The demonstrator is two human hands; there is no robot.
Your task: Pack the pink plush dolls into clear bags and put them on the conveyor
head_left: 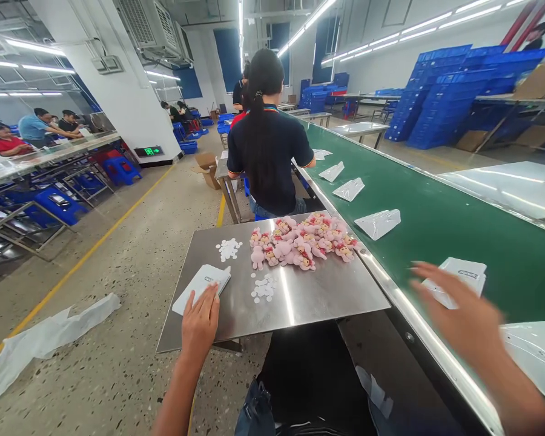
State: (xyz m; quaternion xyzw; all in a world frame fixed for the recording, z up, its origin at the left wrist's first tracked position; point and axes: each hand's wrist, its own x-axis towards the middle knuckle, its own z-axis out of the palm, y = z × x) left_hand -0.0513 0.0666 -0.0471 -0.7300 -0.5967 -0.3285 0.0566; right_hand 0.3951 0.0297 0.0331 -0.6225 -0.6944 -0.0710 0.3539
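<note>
My left hand [203, 318] lies with its fingers stretched over a stack of white plastic bags [202, 283] at the left of the metal table. Over the green conveyor belt, my right hand [461, 312] is spread and a little blurred. Just beyond its fingers rests a white printed bag [465, 272]; whether they touch it I cannot tell. A pile of small pink plush dolls [295, 242] covers the back right of the table. Two groups of white round discs, the farther discs [229, 249] and the nearer discs [264, 287], lie left of the dolls.
The metal table [331, 297] butts against the rail of the conveyor belt [436, 224]. Several clear bags [378, 224] lie along the belt. Another white bag [536, 351] is at the right edge. A person [270, 139] sits ahead, back turned. White sheeting [49, 333] lies on the floor.
</note>
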